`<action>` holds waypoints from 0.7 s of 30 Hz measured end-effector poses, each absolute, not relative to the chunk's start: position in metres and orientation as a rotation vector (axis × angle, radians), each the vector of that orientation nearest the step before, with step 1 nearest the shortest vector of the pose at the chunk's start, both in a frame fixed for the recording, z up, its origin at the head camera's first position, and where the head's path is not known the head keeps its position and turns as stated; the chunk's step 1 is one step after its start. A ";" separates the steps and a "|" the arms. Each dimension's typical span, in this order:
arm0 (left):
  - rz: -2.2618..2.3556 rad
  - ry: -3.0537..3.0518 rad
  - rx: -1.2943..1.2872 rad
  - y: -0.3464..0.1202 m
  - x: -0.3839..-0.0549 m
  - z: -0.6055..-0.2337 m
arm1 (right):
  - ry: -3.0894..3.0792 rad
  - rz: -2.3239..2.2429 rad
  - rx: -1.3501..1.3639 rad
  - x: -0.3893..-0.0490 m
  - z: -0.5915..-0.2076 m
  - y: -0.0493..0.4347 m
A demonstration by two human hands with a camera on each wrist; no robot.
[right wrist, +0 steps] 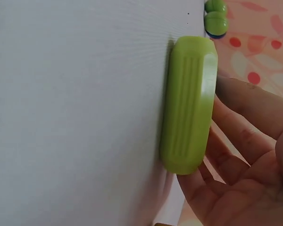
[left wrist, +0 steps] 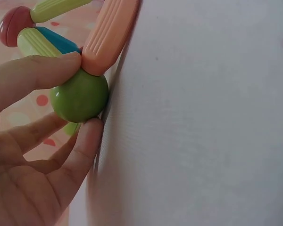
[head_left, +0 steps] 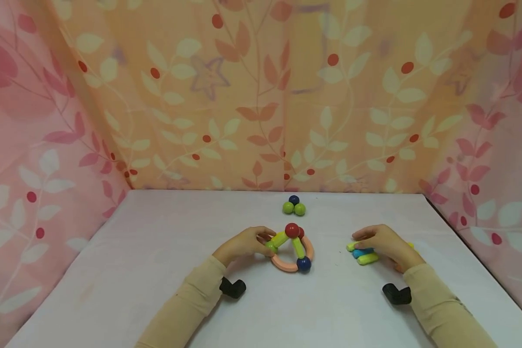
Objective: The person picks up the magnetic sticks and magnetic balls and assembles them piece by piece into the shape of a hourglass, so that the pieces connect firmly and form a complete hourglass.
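My left hand (head_left: 250,242) pinches a green ball (left wrist: 80,96) between thumb and fingers at the left side of a magnetic ball-and-stick model. Its base is a ring of peach curved sticks (head_left: 285,265). Straight yellow-green sticks (head_left: 298,247) rise from it to a red ball (head_left: 292,230), and a dark blue ball (head_left: 304,264) sits at the front right. My right hand (head_left: 384,244) hovers low over a small pile of sticks, fingers loosely bent. A light green stick (right wrist: 188,106) lies in front of the fingers in the right wrist view, beside a blue stick (head_left: 362,252).
Two green balls (head_left: 288,208) and a navy ball (head_left: 294,199) stand together behind the model. An orange piece (head_left: 398,268) shows partly under the right wrist. Patterned curtains (head_left: 261,96) border the white table (head_left: 156,232) at the back and sides.
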State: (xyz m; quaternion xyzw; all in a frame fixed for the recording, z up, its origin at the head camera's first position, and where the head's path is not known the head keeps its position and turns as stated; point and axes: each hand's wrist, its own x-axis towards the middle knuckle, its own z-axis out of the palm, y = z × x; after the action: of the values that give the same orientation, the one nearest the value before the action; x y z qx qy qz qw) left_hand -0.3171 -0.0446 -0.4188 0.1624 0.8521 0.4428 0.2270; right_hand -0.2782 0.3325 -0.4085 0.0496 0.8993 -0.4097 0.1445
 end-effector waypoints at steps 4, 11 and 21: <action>1.241 2.341 0.440 -0.045 -0.319 -0.423 | 2.618 -1.066 0.109 -0.283 -0.403 0.328; 1.250 2.333 0.416 -0.046 -0.323 -0.428 | 2.714 -0.872 0.005 -0.290 -0.399 0.316; 1.265 2.320 0.374 -0.046 -0.321 -0.429 | 2.766 -1.176 -0.018 -0.293 -0.383 0.267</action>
State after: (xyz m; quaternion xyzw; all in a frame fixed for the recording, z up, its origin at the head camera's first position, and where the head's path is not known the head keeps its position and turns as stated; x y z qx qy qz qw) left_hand -0.3212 -0.0462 -0.4294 0.1361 0.8452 0.4607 0.2341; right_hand -0.2932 0.2674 -0.3833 -0.0061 0.9181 -0.3904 0.0680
